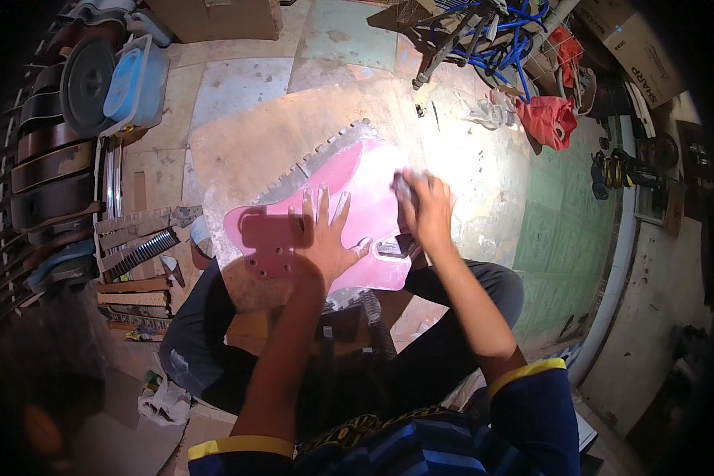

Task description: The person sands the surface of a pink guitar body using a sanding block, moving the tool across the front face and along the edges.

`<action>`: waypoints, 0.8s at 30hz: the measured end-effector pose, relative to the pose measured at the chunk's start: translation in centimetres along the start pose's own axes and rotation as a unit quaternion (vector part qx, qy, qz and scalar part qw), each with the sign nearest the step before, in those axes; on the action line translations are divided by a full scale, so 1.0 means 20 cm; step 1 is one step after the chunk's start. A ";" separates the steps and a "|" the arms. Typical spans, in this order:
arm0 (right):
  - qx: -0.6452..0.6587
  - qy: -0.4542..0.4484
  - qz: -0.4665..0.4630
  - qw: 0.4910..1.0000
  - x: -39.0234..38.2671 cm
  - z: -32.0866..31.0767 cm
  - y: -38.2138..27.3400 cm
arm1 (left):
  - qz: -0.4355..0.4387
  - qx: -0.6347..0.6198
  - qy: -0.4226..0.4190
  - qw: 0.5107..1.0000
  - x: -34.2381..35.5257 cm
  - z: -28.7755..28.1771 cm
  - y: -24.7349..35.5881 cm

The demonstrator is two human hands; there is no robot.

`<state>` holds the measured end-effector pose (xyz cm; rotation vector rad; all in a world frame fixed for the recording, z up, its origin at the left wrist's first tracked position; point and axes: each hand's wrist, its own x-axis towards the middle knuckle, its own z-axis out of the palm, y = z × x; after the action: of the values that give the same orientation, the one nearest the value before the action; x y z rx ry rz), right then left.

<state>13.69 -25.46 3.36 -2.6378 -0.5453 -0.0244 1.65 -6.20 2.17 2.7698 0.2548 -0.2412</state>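
Lying across the seated person's lap, a glossy pink guitar body (325, 214) with rounded horns and drilled holes rests on a ridged grey foam pad (317, 163). The left hand (323, 238) presses flat on it, fingers spread, gripping nothing. The right hand (427, 210) is clenched around a small pale abrasive pad (404, 186) at the body's right edge. Unfinished wooden guitar necks (139, 242) lie to the left.
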 end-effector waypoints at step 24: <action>0.030 0.013 0.000 0.999 0.18 -0.01 -0.05 | 0.038 0.000 0.111 0.993 -0.01 0.06 -0.04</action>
<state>16.67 -23.28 4.35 -2.5763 -0.5285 -0.0403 1.12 -5.96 0.86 2.7999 0.2041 0.0879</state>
